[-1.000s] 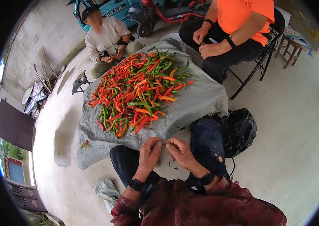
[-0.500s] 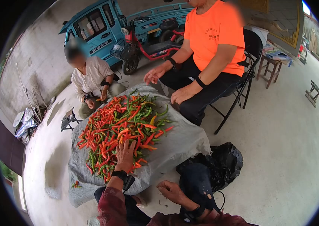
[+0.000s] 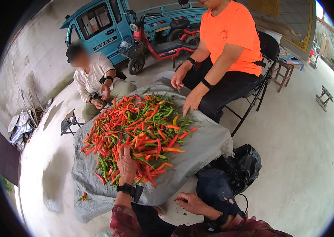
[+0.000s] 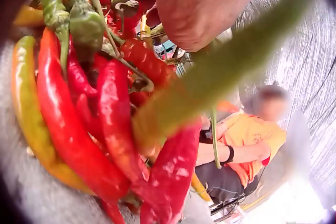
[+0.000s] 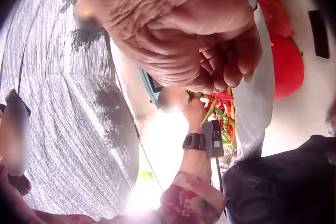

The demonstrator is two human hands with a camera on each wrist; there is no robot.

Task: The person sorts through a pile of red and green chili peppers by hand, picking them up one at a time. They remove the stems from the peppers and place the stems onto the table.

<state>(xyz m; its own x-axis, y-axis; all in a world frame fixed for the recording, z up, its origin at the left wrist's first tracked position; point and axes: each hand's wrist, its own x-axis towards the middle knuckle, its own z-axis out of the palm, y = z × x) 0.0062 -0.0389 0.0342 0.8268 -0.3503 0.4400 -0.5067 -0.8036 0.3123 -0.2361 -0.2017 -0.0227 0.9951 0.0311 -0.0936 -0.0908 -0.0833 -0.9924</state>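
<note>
Pile of red, green and orange chili peppers (image 3: pixel 107 136) on a grey sheet (image 3: pixel 208 138), in front of the seated wearer. Long axes run in many directions; at the right edge, an orange pepper (image 3: pixel 173 149) lies nearly crosswise, tip to the right. In the left-wrist view, a large red pepper (image 4: pixel 73 124) slopes from upper left to lower right, and a blurred green pepper (image 4: pixel 220 71) crosses the foreground obliquely. The left hand (image 3: pixel 126 168) rests on the near part of the pile, fingers bent among the peppers; whether it grasps one cannot be told. The right hand (image 3: pixel 192 203), loosely curled and holding nothing visible, lies near the right knee. Beside that knee is a black plastic bag (image 3: pixel 242 168). Beyond the pile sit a person in orange (image 3: pixel 230 39) and a person in a pale shirt (image 3: pixel 92 77).
</note>
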